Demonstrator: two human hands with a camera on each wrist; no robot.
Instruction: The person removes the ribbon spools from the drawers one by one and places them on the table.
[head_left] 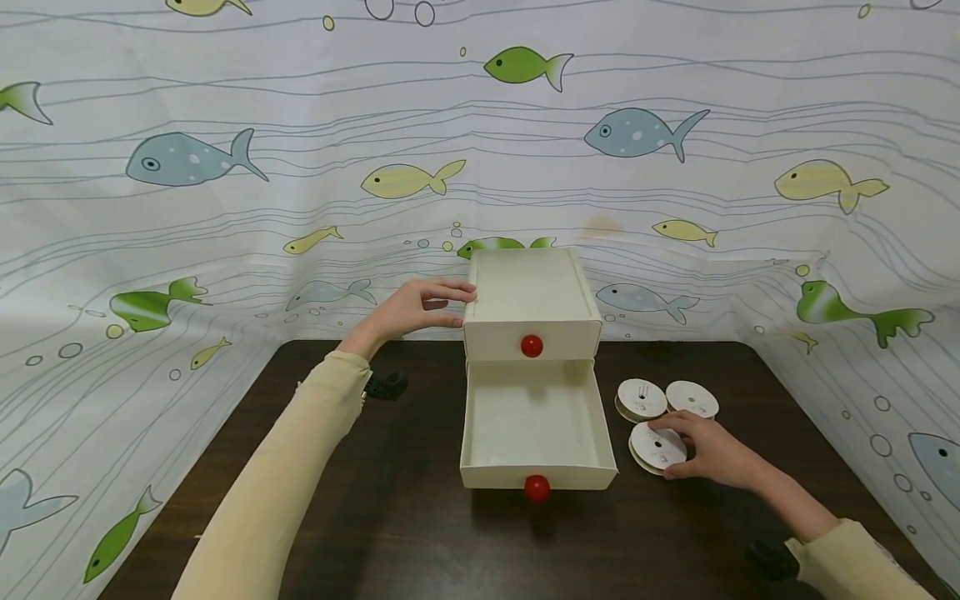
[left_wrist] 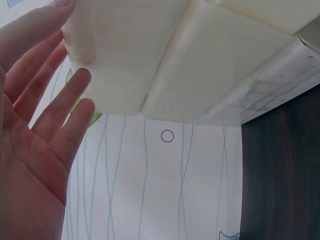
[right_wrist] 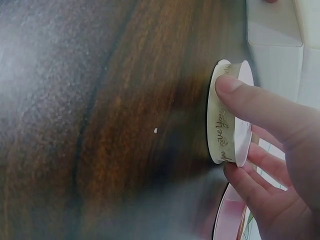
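Observation:
A small cream drawer box (head_left: pixel 532 287) stands on the table, its lower drawer (head_left: pixel 536 417) pulled out and bare inside. My left hand (head_left: pixel 423 307) touches the upper left side of the box with its fingers fairly straight; the left wrist view shows the palm beside the cream wall. On the right, my right hand (head_left: pixel 708 450) grips the nearest ribbon spool (head_left: pixel 657 446) by its rim, thumb on one side and fingers on the other. This spool carries cream ribbon (right_wrist: pixel 222 127) with printed lettering. Two more spools, a left one (head_left: pixel 641 398) and a right one (head_left: pixel 693 398), lie just behind it.
Red round knobs mark the upper drawer (head_left: pixel 532 346) and the lower one (head_left: pixel 537 488). The dark wood table (head_left: pixel 405 517) meets a fish-patterned sheet (head_left: pixel 375 108) at the back and sides. A pink ribbon spool (right_wrist: pixel 231 212) shows low in the right wrist view.

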